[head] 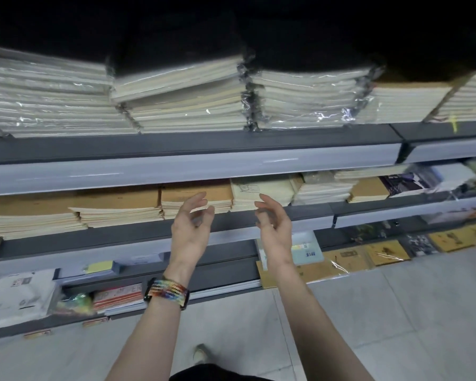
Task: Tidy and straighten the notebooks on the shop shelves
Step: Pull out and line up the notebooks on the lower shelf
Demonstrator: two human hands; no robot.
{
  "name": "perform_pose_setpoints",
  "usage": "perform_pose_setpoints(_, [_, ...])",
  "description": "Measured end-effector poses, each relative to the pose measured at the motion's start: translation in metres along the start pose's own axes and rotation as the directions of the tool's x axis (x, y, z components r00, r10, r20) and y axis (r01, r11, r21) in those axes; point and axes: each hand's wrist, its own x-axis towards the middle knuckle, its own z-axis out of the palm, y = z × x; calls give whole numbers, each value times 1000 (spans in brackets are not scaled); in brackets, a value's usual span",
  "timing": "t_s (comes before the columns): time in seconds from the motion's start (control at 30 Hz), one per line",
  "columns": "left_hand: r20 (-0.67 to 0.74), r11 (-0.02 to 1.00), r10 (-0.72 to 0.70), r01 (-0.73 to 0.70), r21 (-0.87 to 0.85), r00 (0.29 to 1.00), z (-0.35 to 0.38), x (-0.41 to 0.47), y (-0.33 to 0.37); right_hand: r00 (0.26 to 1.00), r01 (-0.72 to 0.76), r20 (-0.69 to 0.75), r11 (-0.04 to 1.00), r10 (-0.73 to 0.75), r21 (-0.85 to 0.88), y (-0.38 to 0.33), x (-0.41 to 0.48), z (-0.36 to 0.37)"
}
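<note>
Both of my hands hover in front of the middle shelf, holding nothing. My left hand [191,229], with a woven multicoloured band at its wrist, has loosely curled fingers just below a stack of brown-covered notebooks [195,195]. My right hand [275,226] hangs relaxed below a stack of cream-covered notebooks [261,191]. Neither hand touches a stack. Further brown stacks [66,213] lie to the left on the same shelf and sit slightly askew. The top shelf carries plastic-wrapped stacks of pale notebooks [182,105].
The grey shelf edge [176,171] juts out above the middle shelf. Lower shelves hold packets, a yellow pad [99,266] and brown wrapped notebooks [349,259]. Grey tiled floor [396,312] spreads to the right; my shoe [201,353] shows below.
</note>
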Motion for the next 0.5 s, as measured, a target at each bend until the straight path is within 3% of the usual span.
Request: perform_pose_setpoints(0.5, [193,980,200,-199,-23,961,111,-109,99,969,189,-172,981,-179,41,-72,-54,-191])
